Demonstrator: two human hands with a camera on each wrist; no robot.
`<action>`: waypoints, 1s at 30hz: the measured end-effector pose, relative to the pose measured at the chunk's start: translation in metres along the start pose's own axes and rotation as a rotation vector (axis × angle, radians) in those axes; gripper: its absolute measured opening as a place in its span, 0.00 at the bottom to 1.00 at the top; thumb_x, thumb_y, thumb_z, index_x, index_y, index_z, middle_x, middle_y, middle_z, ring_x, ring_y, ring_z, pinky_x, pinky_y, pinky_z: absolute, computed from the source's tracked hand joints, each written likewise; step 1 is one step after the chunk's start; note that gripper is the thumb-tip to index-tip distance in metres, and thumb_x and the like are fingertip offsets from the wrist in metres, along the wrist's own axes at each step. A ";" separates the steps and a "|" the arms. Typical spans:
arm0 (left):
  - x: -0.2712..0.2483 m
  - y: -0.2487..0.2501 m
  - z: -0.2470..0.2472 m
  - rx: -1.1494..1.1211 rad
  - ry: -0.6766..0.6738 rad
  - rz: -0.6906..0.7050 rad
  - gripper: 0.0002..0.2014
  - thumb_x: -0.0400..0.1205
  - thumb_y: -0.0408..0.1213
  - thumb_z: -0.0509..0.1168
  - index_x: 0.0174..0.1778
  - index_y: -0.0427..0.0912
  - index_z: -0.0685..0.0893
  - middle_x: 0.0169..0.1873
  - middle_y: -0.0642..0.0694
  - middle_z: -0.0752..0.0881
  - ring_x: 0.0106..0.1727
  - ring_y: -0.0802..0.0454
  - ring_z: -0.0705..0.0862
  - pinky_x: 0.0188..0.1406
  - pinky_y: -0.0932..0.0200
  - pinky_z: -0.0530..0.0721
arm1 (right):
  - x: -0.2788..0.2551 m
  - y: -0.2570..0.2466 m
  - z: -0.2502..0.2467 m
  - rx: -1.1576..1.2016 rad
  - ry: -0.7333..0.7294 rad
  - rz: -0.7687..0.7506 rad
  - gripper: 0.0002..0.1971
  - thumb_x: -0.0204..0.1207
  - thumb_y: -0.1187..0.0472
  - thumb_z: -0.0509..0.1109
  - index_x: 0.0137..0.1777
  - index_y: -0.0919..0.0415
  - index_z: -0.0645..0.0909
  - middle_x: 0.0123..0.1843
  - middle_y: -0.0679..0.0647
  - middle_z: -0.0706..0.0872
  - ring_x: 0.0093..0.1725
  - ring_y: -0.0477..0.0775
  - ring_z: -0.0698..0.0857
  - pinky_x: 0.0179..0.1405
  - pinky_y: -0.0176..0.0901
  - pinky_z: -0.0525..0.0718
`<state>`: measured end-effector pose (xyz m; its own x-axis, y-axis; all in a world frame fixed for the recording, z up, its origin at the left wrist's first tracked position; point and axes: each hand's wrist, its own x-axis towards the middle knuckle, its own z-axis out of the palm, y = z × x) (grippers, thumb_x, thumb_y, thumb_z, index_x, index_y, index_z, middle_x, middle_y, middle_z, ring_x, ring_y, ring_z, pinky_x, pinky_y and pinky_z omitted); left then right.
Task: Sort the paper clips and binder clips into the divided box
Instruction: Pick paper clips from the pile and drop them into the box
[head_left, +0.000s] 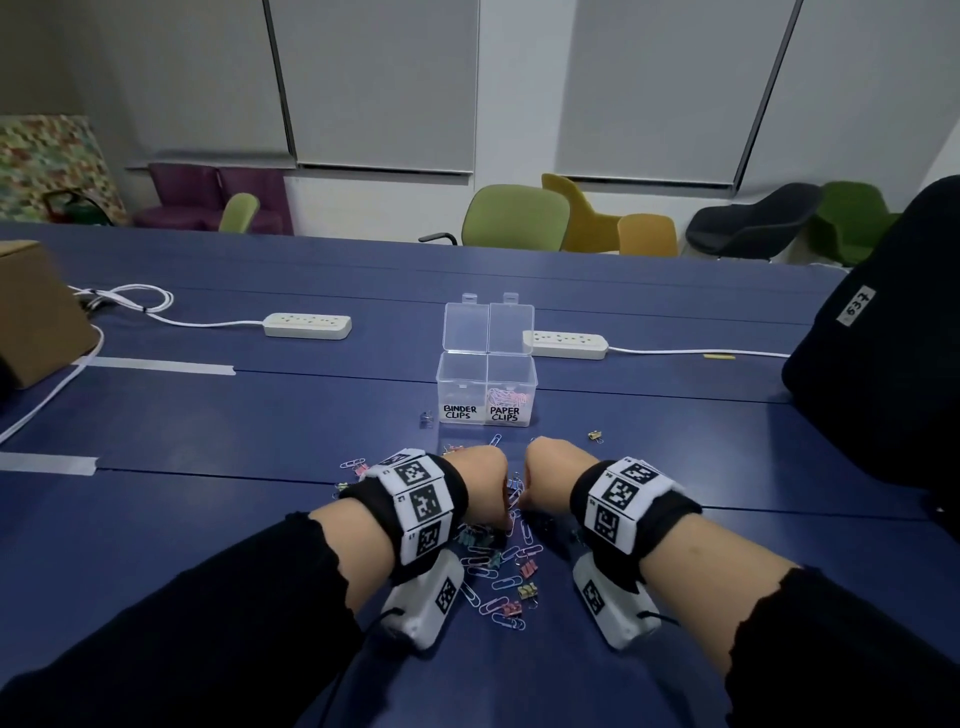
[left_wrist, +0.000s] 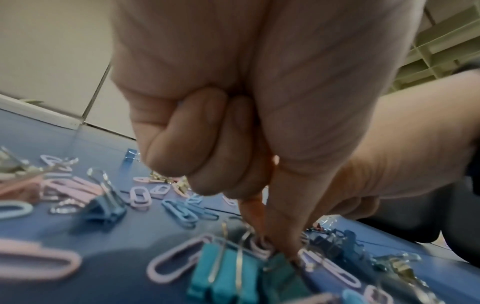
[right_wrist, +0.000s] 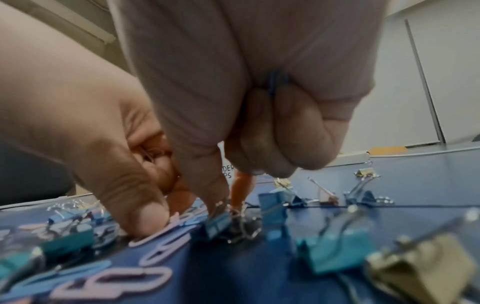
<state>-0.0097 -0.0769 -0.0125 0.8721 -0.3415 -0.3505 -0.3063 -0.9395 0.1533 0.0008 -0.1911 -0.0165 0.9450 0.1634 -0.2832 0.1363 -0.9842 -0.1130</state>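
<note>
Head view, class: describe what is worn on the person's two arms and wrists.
Both arms wear black sleeves with frilled cuffs. The left wrist band and right wrist band are black, faced with white panels of square black-and-white codes. A white camera unit hangs beneath each, trailing a thin black cable.

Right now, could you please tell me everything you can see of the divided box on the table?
The divided box is small, of clear plastic, and stands upright on the blue table beyond both hands, touched by neither. A wall splits it into two compartments with handwritten labels: BINDER CLIPS on the left, PAPER CLIPS on the right. Its two hinged lids stand open at the back. The right compartment holds pink and white paper clips; the left looks nearly empty.
</note>
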 end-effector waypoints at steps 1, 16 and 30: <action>0.000 0.000 -0.001 0.011 -0.020 -0.006 0.12 0.76 0.45 0.72 0.44 0.39 0.86 0.39 0.44 0.83 0.41 0.46 0.80 0.43 0.55 0.82 | -0.001 -0.002 0.000 -0.009 -0.004 -0.007 0.21 0.74 0.60 0.73 0.25 0.60 0.65 0.25 0.54 0.69 0.24 0.51 0.69 0.20 0.39 0.65; -0.023 -0.042 -0.004 -1.586 -0.072 -0.181 0.13 0.77 0.33 0.49 0.25 0.48 0.60 0.17 0.52 0.60 0.14 0.57 0.54 0.14 0.74 0.51 | -0.036 0.040 -0.010 1.822 -0.229 -0.064 0.11 0.71 0.67 0.67 0.31 0.57 0.69 0.24 0.48 0.67 0.20 0.43 0.59 0.18 0.32 0.53; -0.039 -0.043 0.007 -1.754 -0.045 -0.104 0.22 0.85 0.55 0.56 0.28 0.46 0.69 0.18 0.53 0.60 0.14 0.60 0.56 0.11 0.72 0.51 | -0.047 0.025 0.008 1.208 -0.089 0.036 0.17 0.84 0.55 0.61 0.33 0.55 0.69 0.23 0.48 0.65 0.16 0.42 0.61 0.14 0.28 0.56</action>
<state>-0.0334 -0.0231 -0.0115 0.8402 -0.3158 -0.4408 0.5072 0.1699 0.8449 -0.0426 -0.2231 -0.0135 0.9125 0.1878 -0.3633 -0.2996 -0.2977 -0.9064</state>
